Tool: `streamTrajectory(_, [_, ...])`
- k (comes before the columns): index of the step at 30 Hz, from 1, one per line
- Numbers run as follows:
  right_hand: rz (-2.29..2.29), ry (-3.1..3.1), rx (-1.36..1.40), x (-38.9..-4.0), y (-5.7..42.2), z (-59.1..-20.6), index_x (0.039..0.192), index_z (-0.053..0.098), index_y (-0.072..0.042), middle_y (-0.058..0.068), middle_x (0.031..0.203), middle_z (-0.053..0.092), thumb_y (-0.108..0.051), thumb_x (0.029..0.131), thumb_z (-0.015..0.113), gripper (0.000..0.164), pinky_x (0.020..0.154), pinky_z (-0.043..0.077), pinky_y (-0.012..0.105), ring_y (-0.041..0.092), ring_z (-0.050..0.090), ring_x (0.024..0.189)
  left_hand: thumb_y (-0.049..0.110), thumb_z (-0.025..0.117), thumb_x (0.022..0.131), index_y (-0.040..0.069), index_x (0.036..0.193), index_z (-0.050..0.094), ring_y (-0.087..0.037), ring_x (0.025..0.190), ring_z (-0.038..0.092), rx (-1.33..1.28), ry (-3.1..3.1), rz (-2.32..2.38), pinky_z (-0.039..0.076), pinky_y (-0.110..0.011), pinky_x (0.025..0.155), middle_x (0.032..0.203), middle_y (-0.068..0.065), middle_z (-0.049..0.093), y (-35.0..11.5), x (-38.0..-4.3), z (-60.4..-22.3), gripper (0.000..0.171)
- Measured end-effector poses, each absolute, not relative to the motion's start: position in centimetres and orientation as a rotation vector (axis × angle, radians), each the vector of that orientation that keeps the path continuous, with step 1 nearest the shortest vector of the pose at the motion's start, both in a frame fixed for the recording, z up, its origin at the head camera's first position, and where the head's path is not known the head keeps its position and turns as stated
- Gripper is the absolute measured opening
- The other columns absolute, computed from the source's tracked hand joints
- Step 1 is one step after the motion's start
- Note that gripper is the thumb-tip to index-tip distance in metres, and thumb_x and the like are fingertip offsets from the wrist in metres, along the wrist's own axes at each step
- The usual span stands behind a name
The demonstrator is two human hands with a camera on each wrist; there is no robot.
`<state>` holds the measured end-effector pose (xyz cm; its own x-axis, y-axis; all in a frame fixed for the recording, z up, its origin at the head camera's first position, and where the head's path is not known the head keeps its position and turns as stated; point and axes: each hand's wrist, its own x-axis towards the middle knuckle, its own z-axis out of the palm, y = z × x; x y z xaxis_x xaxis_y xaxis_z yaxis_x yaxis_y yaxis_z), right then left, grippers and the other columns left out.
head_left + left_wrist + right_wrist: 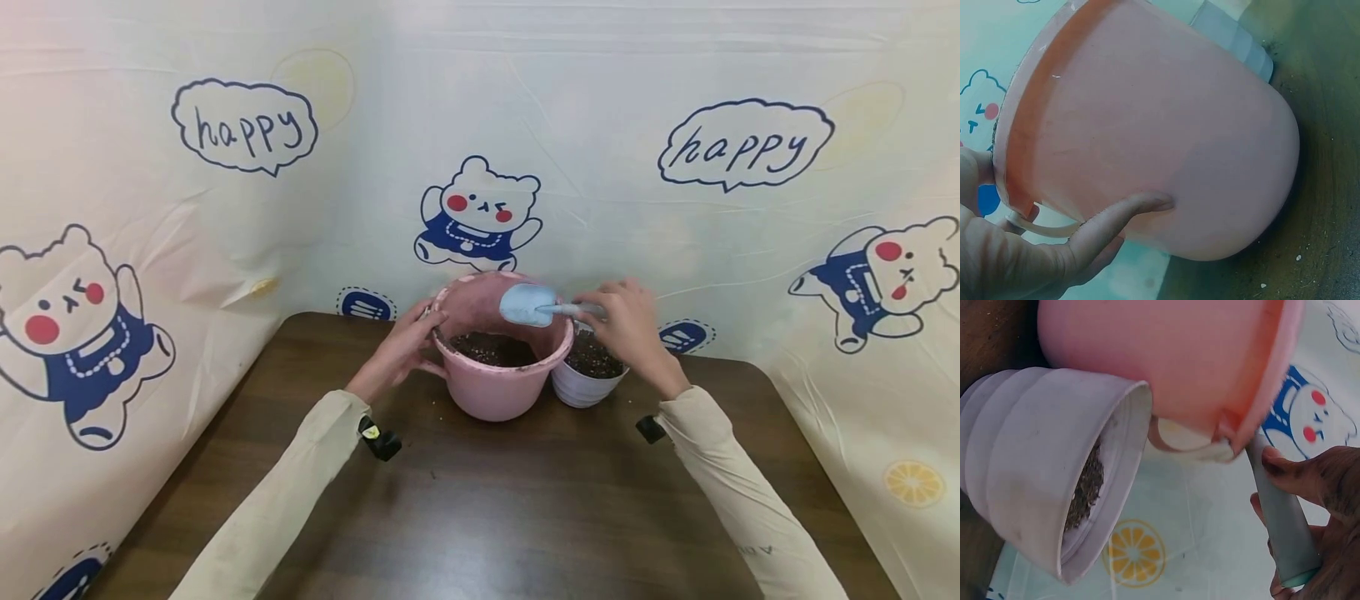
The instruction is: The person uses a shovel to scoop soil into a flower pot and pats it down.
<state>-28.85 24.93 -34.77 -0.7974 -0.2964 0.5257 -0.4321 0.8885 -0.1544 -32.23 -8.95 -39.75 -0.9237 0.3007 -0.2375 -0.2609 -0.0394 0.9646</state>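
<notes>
A pink bucket point(487, 396) stands on the table with dark soil point(495, 350) in its bottom. My left hand point(401, 342) grips its left side at the rim; in the left wrist view one finger lies along the outer wall, beside the bucket's side handle point(1047, 229). In my right hand point(630, 325) is the grey handle of a light-blue trowel point(527, 305). The blade is over the bucket's opening, its face tilted towards me. Just right of the bucket sits a small white ribbed pot point(588, 390), filled with dark soil point(595, 360), below my right hand.
The brown wooden table point(480, 508) carries a few pale crumbs near the bucket. A printed cloth point(600, 75) with bears and lettering hangs close behind and along both sides.
</notes>
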Motion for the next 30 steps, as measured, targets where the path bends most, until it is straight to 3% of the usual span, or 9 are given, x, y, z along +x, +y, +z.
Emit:
streamTrajectory(11, [0.118,-2.615,0.609,-29.2,22.0,-34.2,0.111,0.084,-0.014,0.013,0.093,0.069,-0.017,0.089,0.084,0.022,0.077,0.034,0.048,0.033,0.047,0.089,0.034,0.055,0.107,0.023,0.167,0.023,-0.051,0.145,0.04,0.034,1.888,2.004,0.062,-0.065,0.08,0.166,-0.022,0.027,-8.9,-32.4,-39.7,0.07])
streamTrajectory(15, [-0.027,-2.615,0.641,-29.5,20.7,-33.9,0.105,0.085,-0.014,0.011,0.095,0.07,-0.019,0.088,0.085,0.018,0.079,0.039,0.049,0.033,0.049,0.09,0.032,0.054,0.107,0.022,0.168,0.023,-0.052,0.146,0.039,0.042,1.876,2.018,0.061,-0.066,0.08,0.165,-0.025,0.028,-8.9,-32.4,-39.6,0.069])
streamTrajectory(20, [-0.213,-2.621,0.684,-30.4,18.5,-34.1,0.089,0.084,-0.012,0.008,0.095,0.073,-0.011,0.088,0.081,0.003,0.081,0.042,0.048,0.033,0.054,0.094,0.03,0.054,0.108,0.022,0.168,0.022,-0.052,0.148,0.037,0.044,1.866,2.022,0.06,-0.069,0.082,0.167,-0.024,0.025,-9.1,-32.4,-39.6,0.069])
streamTrajectory(23, [-0.261,-2.657,0.752,-31.2,17.4,-34.7,0.084,0.081,-0.01,0.007,0.093,0.075,-0.007,0.089,0.077,0.007,0.082,0.044,0.049,0.033,0.057,0.098,0.03,0.054,0.108,0.022,0.168,0.021,-0.052,0.149,0.035,0.048,1.868,2.014,0.059,-0.07,0.084,0.169,-0.023,0.023,-9.2,-32.5,-39.6,0.069])
streamTrajectory(30, [-0.104,-2.884,0.863,-32.7,16.8,-36.0,0.098,0.078,-0.005,0.013,0.107,0.076,-0.003,0.091,0.074,0.008,0.107,0.042,0.056,0.034,0.058,0.118,0.03,0.054,0.108,0.02,0.168,0.02,-0.052,0.149,0.034,0.071,1.859,2.005,0.059,-0.07,0.084,0.169,-0.024,0.023,-9.1,-32.5,-39.8,0.07])
